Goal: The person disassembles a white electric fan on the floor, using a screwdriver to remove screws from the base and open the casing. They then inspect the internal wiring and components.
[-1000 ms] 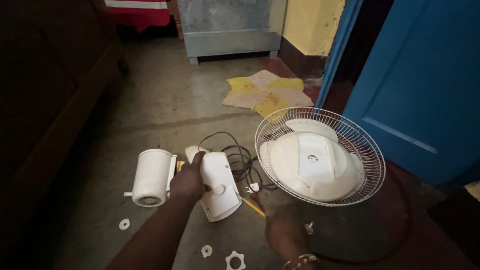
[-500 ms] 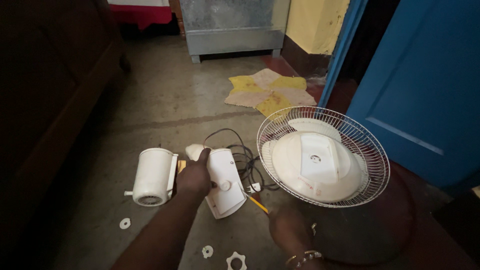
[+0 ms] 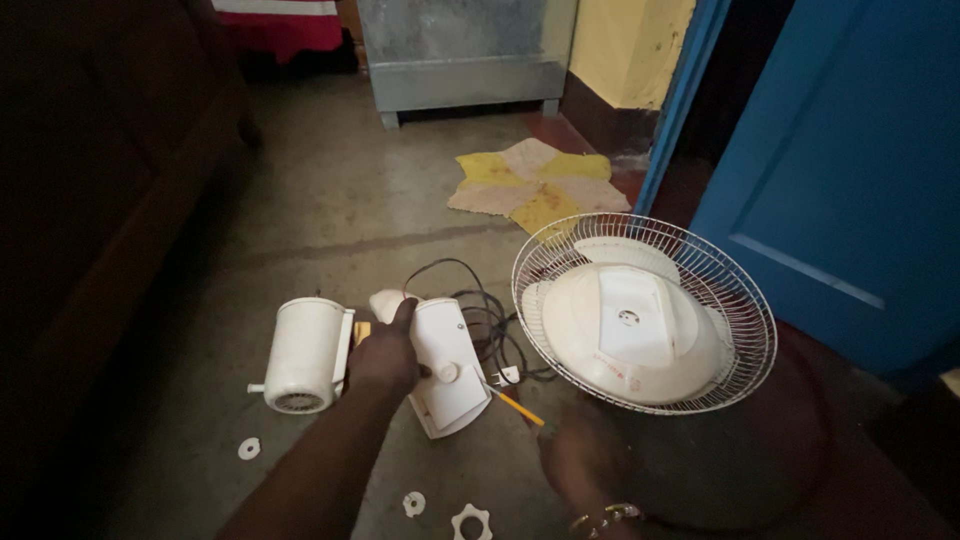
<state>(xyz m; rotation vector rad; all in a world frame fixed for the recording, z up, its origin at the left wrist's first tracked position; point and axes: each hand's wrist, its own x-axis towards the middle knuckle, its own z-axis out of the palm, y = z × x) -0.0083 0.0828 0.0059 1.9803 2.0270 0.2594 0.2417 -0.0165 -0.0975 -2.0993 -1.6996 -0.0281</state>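
We are looking down at a concrete floor [image 3: 330, 200]. The white fan guard [image 3: 645, 310] with its round base is resting on a dark stool, unmoved since a moment ago. Our left hand [image 3: 385, 355] is keeping its closed grip on the white plastic fan housing [image 3: 447, 365], now tilted slightly nearer the white motor cover [image 3: 305, 355]. Our right hand [image 3: 575, 460] is gripping an orange-handled screwdriver [image 3: 512, 403], its tip touching the housing.

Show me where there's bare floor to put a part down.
Open concrete floor lies between the patchwork cloth, the metal cabinet and the motor housing. It is crowded around the left hand: white cover, cord, fan grille.
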